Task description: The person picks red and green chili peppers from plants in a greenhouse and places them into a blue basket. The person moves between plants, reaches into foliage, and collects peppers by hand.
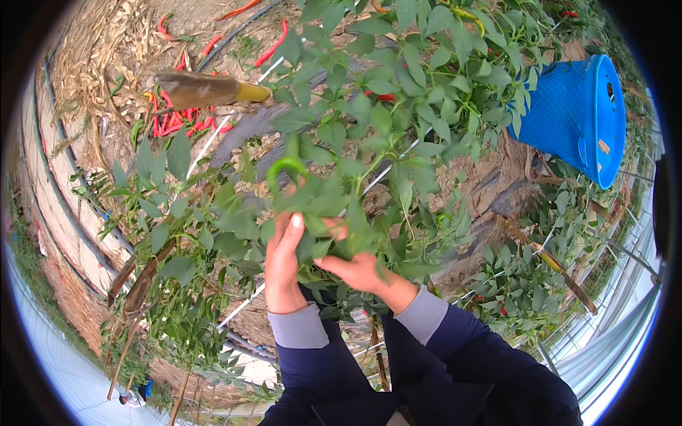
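Note:
My left hand (283, 266) reaches up into the leafy branches of a chili pepper plant (333, 199), its thumb raised against the foliage. Leaves cover most of its fingers. Just to the right, my right hand (362, 271) is among the same leaves, thumb pointing left and fingers partly hidden. Both hands touch the plant, but blur and leaves conceal what their fingers grip. A curled green chili pepper (287, 166) shows above my left hand, blurred; whether a finger touches it cannot be seen.
A blue plastic basket (559, 106) lies tilted among plants at the right. Red chili peppers (176, 120) are heaped on the ground at upper left, behind a wooden stake (208, 89). White strings (213, 141) cross the row. A person (133, 396) is far off at lower left.

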A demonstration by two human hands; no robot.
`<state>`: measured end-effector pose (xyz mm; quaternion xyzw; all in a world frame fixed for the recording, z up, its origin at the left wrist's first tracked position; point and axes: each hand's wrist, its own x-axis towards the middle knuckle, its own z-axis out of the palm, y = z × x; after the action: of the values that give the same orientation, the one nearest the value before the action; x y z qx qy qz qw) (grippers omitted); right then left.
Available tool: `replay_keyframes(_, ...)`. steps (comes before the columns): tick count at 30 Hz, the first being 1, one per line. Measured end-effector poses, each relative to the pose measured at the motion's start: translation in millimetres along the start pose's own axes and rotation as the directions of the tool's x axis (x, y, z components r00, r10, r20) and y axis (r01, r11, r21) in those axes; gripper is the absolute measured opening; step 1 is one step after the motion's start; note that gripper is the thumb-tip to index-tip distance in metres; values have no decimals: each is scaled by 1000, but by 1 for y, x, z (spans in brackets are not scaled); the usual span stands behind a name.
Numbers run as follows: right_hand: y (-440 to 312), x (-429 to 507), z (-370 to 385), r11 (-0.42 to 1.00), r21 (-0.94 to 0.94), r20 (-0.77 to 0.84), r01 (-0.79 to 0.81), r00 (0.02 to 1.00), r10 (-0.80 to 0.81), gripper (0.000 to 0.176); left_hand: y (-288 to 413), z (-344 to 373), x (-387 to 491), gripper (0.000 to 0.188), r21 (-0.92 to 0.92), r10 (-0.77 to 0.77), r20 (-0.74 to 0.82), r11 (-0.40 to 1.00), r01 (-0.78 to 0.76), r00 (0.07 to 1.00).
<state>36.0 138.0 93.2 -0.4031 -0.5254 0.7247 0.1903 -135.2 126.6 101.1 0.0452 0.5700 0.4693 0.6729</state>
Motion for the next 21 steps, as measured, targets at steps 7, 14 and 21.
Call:
replay_keyframes(7,-25,2,1,996,-83,52,29,998,-25,62,12,3,-8,70,-284,234,130,940,-190,963)
replay_keyframes(14,-41,20,-2,974,-228,23,-9,1000,15,68,49,22,-20,43,475,324,-559,879,-25,763)
replay_keyframes(21,-42,27,-4,969,-238,26,66,998,-62,74,69,69,-29,32,914,917,-269,339,-224,293)
